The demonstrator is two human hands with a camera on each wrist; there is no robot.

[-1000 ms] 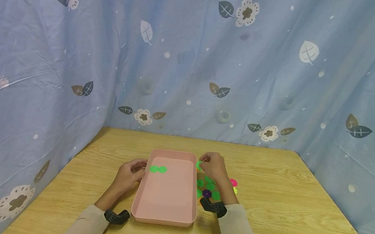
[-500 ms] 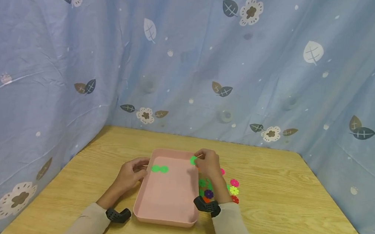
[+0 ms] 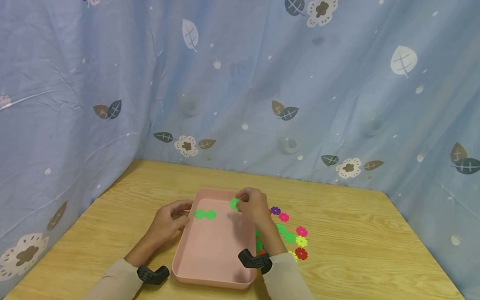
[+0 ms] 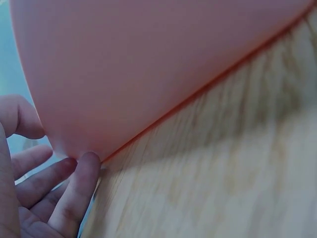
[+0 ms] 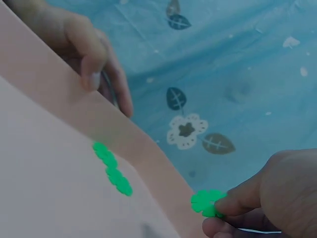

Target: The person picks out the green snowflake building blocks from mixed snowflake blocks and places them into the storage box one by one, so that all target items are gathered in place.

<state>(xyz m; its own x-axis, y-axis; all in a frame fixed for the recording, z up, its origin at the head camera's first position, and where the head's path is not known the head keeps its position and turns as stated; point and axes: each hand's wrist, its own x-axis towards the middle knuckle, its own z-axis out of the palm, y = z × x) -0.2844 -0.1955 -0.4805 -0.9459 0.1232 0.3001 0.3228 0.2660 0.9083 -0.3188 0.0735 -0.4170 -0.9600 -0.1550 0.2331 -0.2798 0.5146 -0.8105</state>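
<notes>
Plainly, we had the right hand (image 3: pixel 254 207) pinching a green flower piece (image 3: pixel 234 204) between thumb and fingers, and we saw it over the far part of the pink tray (image 3: pixel 216 252), near the far wall. In the right wrist view we made out its notched edge past the fingertips. We found the left hand (image 3: pixel 166 223) at the tray's left side, thumb and fingers spread apart, with fingertips resting against the outer wall; in the left wrist view we saw them touching it low down. Inside the tray, by its left wall, we saw a pair of green pieces (image 3: pixel 205 214) lying end to end and touching; whether they were joined we could not tell. To the right of the tray, on the wooden table (image 3: pixel 353 226), we noted a purple piece (image 3: pixel 275 210) beside a pink piece (image 3: pixel 284 217), then a second pink one (image 3: pixel 302 231), a yellow piece (image 3: pixel 301 241) and a red piece (image 3: pixel 301 254) in a row. We saw green ones (image 3: pixel 289 237) nearer the right forearm (image 3: pixel 272 238), which hid part of the group. Behind, we saw a blue curtain (image 3: pixel 228 87) printed with leaves and flowers.
</notes>
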